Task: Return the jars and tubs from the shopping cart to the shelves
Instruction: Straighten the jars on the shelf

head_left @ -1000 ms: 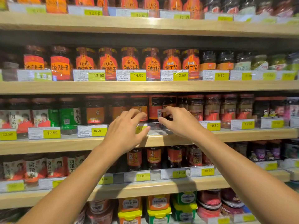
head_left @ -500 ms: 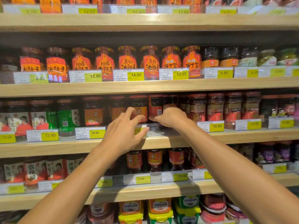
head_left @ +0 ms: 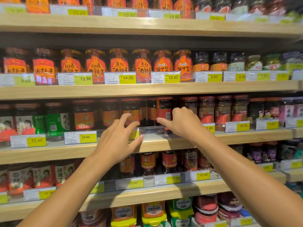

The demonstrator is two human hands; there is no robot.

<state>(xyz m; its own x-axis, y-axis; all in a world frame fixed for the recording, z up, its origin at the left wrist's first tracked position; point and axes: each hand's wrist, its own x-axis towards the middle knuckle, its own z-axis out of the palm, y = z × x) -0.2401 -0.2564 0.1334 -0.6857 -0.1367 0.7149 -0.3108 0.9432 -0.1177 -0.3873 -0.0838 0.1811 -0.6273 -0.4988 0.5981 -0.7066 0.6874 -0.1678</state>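
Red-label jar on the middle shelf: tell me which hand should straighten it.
Right, probably. The right hand is already at the red-label jar, its thumb at the label; the left hand rests lower, near the shelf edge.
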